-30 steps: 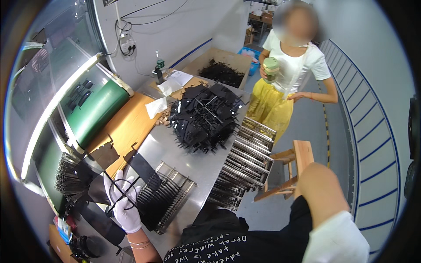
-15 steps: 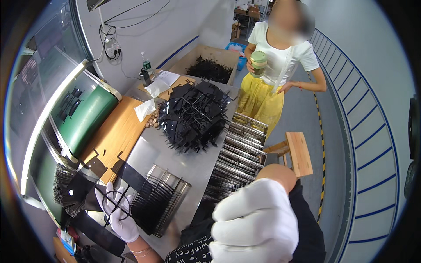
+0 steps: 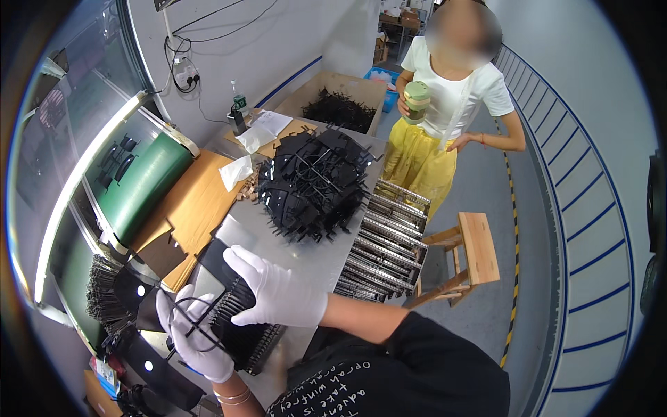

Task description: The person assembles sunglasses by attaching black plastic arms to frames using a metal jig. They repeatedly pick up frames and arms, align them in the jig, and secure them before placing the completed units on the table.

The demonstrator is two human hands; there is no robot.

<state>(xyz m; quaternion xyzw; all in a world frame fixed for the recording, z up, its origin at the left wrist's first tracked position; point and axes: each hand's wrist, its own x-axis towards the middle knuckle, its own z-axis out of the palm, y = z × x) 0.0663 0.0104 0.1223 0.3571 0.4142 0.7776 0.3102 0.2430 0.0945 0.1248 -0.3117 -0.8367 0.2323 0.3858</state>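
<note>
Both my hands wear white gloves. My left hand [image 3: 194, 333] grips a black plastic part made of thin bars and a loop [image 3: 198, 321], held at the near left of the metal table [image 3: 306, 257]. My right hand [image 3: 278, 292] lies flat, fingers spread, on a black ribbed rack of comb-like pieces [image 3: 243, 326] just to the right of the left hand. Farther along the table sits a big tangled heap of black plastic parts [image 3: 313, 184].
A person in a white top and yellow skirt [image 3: 445, 111] stands past the table holding a green cup. Metal racks [image 3: 382, 243] hang off the table's right side; a wooden stool [image 3: 465, 254] stands beside them. A cardboard box of black parts [image 3: 340, 104] and a green conveyor [image 3: 139, 184] lie left and beyond.
My right hand has swung in from the right, close to the camera, and come down onto the black rack. My left hand has stayed put with its part. The view has tilted a little.
</note>
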